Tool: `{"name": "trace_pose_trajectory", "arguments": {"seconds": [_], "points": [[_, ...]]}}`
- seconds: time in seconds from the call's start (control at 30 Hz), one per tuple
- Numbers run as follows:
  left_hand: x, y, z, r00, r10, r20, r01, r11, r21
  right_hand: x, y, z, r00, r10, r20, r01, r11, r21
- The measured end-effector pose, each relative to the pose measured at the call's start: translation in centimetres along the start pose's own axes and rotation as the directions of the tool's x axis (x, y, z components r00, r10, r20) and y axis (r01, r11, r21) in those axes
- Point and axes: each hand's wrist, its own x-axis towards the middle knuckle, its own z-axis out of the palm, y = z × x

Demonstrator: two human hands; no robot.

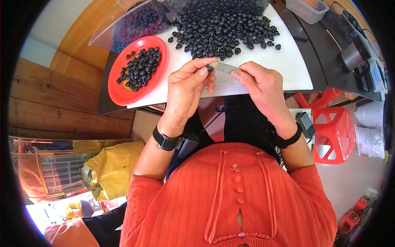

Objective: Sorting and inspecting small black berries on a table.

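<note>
Nearest: orange ribbed cardigan [230, 197] with a row of buttons, filling the lower middle of the view.
Wrists: black watch [165, 141] on the left, black band [289, 140] on the right.
Left hand [186, 88]: fingers curled, thumb and forefinger pinching one small black bead [210, 68].
Right hand [263, 84]: closed on a thin flat metal blade [224, 67], its tip touching the bead.
Bead's place: between both hands, above the white table's [288, 66] near edge.
Pile: loose black beads [226, 29] on the table beyond the hands.
Red plate [123, 92]: left of the hands, holding more black beads.
Right: red plastic stool [335, 131] on the floor.
</note>
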Motion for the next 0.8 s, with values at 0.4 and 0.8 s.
{"name": "trace_pose_trajectory", "arguments": {"seconds": [0.4, 0.8], "points": [[-0.17, -0.26, 0.56, 0.999, 0.024, -0.031, -0.024, 1.0, -0.018, -0.01, 0.35, -0.02, 1.0, -0.01, 0.018, 0.009, 0.999, 0.032], [-0.07, -0.65, 0.34, 0.998, 0.026, -0.057, -0.028, 0.999, -0.039, 0.15, 0.36, 0.23, 0.994, -0.102, 0.041, 0.104, 0.993, -0.059]]}}
